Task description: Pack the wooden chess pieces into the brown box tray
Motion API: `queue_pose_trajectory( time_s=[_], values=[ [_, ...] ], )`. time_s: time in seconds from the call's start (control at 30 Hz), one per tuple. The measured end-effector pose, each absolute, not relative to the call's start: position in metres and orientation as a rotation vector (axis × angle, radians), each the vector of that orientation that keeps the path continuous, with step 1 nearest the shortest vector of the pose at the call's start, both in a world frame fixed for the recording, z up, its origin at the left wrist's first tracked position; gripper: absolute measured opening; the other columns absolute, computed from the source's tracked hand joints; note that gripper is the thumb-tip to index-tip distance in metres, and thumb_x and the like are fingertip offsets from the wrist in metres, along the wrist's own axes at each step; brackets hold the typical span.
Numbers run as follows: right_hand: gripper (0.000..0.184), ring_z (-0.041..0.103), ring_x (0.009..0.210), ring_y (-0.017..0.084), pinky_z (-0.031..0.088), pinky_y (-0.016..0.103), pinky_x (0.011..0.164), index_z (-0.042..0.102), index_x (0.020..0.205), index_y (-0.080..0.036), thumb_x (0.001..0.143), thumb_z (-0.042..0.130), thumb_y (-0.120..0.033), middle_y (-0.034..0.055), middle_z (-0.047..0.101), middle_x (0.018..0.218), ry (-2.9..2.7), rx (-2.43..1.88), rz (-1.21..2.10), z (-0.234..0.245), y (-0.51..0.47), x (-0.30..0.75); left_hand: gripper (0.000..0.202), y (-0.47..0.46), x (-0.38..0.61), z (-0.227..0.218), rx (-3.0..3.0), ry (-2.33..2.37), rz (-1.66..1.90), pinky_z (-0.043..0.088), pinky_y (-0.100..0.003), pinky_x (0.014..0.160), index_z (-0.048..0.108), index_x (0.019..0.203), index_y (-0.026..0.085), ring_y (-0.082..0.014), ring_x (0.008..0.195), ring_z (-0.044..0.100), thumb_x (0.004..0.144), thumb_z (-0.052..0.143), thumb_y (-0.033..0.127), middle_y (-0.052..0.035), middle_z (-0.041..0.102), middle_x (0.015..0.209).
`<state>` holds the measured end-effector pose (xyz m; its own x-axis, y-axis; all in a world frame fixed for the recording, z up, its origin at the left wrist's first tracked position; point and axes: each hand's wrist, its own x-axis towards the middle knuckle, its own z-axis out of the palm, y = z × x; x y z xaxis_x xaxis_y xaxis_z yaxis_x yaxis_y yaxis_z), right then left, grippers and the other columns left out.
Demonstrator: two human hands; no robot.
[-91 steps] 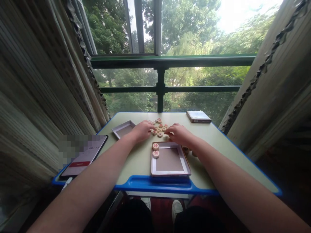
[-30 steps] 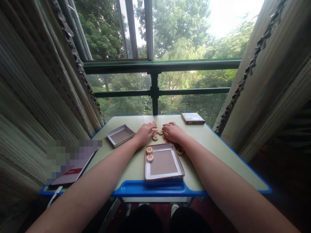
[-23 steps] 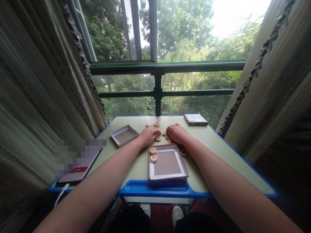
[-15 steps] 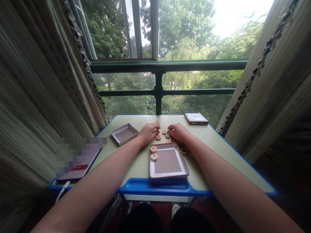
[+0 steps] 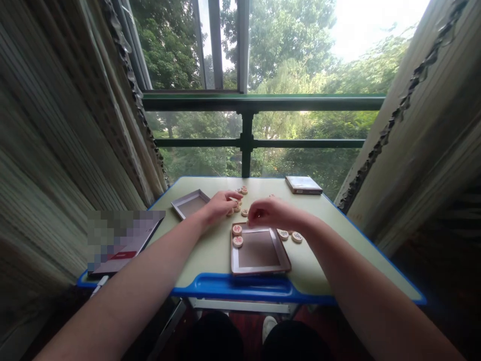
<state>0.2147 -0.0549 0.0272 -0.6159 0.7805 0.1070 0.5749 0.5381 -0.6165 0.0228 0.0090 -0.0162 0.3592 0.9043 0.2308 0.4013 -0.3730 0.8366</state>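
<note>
Right hand point(image 5: 259, 213) has shifted left and toward the body since 0.5 s ago, off the discs by the tray's far right corner and up to the tray's far edge; left hand point(image 5: 222, 204) has slid a little left

Loose discs point(image 5: 236, 209) sit at and partly under left fingertips; one single disc point(image 5: 245, 212) lies between the hands, just left of right fingers

Left hand half spread, fingers reaching forward over the discs; can't tell if it pinches one

Right hand narrow, fingers curled down; something pale shows at its tips, can't tell if it's a held disc

Two red-marked discs point(image 5: 237, 235) sit inside the open tray point(image 5: 282, 255), one nearer the body than the other, along its left wall, just body-side of right hand

Two dark-marked discs point(image 5: 296, 237) lie outside the tray's right wall, right of right hand and closer to the body; forearm partly covered them before, now they show

Small group of discs point(image 5: 244, 190) lies past left fingertips, toward the window point(image 5: 240, 45)

Second open tray point(image 5: 188, 201) is just left of left hand, partly behind it

Flat closed box point(image 5: 303, 185) sits beyond right hand, off to its right

Phone point(image 5: 122, 255) lies left of left forearm, at the edge of the table point(image 5: 326, 210)
</note>
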Motion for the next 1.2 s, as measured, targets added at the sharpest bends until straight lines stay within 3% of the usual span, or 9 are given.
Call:
queue_pose_trajectory(
  time_s=[0.1, 0.17, 0.3, 0.4, 0.5, 0.67, 0.83, 1.0, 1.2],
  values=[
    [0.007, 0.058, 0.064, 0.011, 0.041, 0.019, 0.057, 0.067, 0.073, -0.018, 0.067, 0.065, -0.021, -0.0003, 0.067, 0.07, -2.592, -1.186, 0.699, 0.033, -0.066, 0.209, 0.023, 0.009, 0.022, -0.015, 2.103, 1.125, 1.199, 0.051, -0.028, 0.075, 0.069, 0.087, 0.014, -0.0171, 0.089, 0.059, 0.071, 0.053, 0.014, -0.0091, 0.062, 0.101],
    [0.005, 0.057, 0.06, 0.011, 0.039, 0.019, 0.053, 0.067, 0.071, -0.018, 0.065, 0.066, -0.018, -0.0008, 0.066, 0.068, -2.657, -1.278, 0.642, 0.032, -0.069, 0.206, 0.022, 0.011, 0.021, -0.016, 2.138, 1.165, 1.287, 0.051, -0.028, 0.075, 0.069, 0.085, 0.015, -0.0164, 0.089, 0.059, 0.071, 0.052, 0.015, -0.0083, 0.061, 0.1],
    [0.006, 0.055, 0.057, 0.011, 0.037, 0.019, 0.05, 0.067, 0.07, -0.02, 0.065, 0.065, -0.018, -0.0015, 0.065, 0.063, -2.672, -1.388, 0.597, 0.028, -0.067, 0.204, 0.029, 0.015, 0.017, -0.018, 2.328, 1.276, 1.225, 0.05, -0.029, 0.082, 0.071, 0.072, 0.018, -0.0158, 0.086, 0.06, 0.067, 0.046, 0.004, -0.0046, 0.063, 0.089],
    [0.014, 0.058, 0.064, 0.012, 0.039, 0.019, 0.053, 0.068, 0.079, -0.021, 0.067, 0.063, -0.025, -0.0009, 0.067, 0.072, -2.669, -1.356, 0.725, 0.029, -0.065, 0.207, 0.034, 0.015, 0.015, -0.019, 2.532, 1.293, 1.084, 0.048, -0.029, 0.085, 0.071, 0.067, 0.019, -0.0166, 0.087, 0.059, 0.063, 0.043, 0.001, -0.0033, 0.063, 0.086],
    [0.026, 0.059, 0.071, 0.013, 0.04, 0.019, 0.056, 0.067, 0.088, -0.021, 0.064, 0.066, -0.031, -0.0002, 0.067, 0.084, -2.702, -1.32, 0.772, 0.032, -0.065, 0.211, 0.035, 0.014, 0.015, -0.019, 2.586, 1.301, 1.021, 0.048, -0.028, 0.083, 0.072, 0.07, 0.019, -0.0163, 0.084, 0.059, 0.063, 0.041, 0.002, -0.0033, 0.063, 0.085],
    [0.033, 0.056, 0.066, 0.012, 0.036, 0.019, 0.052, 0.066, 0.093, -0.021, 0.061, 0.068, -0.032, -0.0004, 0.066, 0.082, -2.802, -1.357, 0.713, 0.033, -0.071, 0.207, 0.033, 0.017, 0.013, -0.022, 2.58, 1.337, 0.988, 0.048, -0.027, 0.079, 0.072, 0.071, 0.017, -0.0158, 0.08, 0.059, 0.064, 0.041, 0.006, -0.0031, 0.065, 0.083],
    [0.027, 0.055, 0.063, 0.012, 0.034, 0.02, 0.05, 0.068, 0.084, -0.02, 0.063, 0.066, -0.038, 0.0005, 0.066, 0.077, -2.889, -1.382, 0.685, 0.035, -0.078, 0.202, 0.032, 0.022, 0.012, -0.026, 2.518, 1.336, 0.945, 0.047, -0.023, 0.078, 0.071, 0.064, 0.018, -0.0143, 0.079, 0.06, 0.06, 0.042, 0.005, -0.002, 0.067, 0.08],
    [0.041, 0.054, 0.062, 0.014, 0.032, 0.021, 0.048, 0.066, 0.088, -0.021, 0.055, 0.07, -0.047, 0.0018, 0.066, 0.078, -2.906, -1.439, 0.618, 0.037, -0.081, 0.202, 0.033, 0.025, 0.014, -0.029, 2.415, 1.288, 1.005, 0.047, -0.025, 0.073, 0.07, 0.061, 0.016, -0.0144, 0.071, 0.059, 0.061, 0.04, 0.006, -0.0026, 0.067, 0.072],
    [0.026, 0.051, 0.056, 0.011, 0.031, 0.021, 0.048, 0.067, 0.079, -0.021, 0.062, 0.066, -0.041, -0.0002, 0.065, 0.071, -2.91, -1.35, 0.594, 0.034, -0.079, 0.202, 0.032, 0.022, 0.018, -0.028, 2.466, 1.161, 1.008, 0.045, -0.025, 0.072, 0.069, 0.06, 0.017, -0.0135, 0.069, 0.059, 0.062, 0.039, 0.005, -0.0019, 0.066, 0.07]
  ],
)
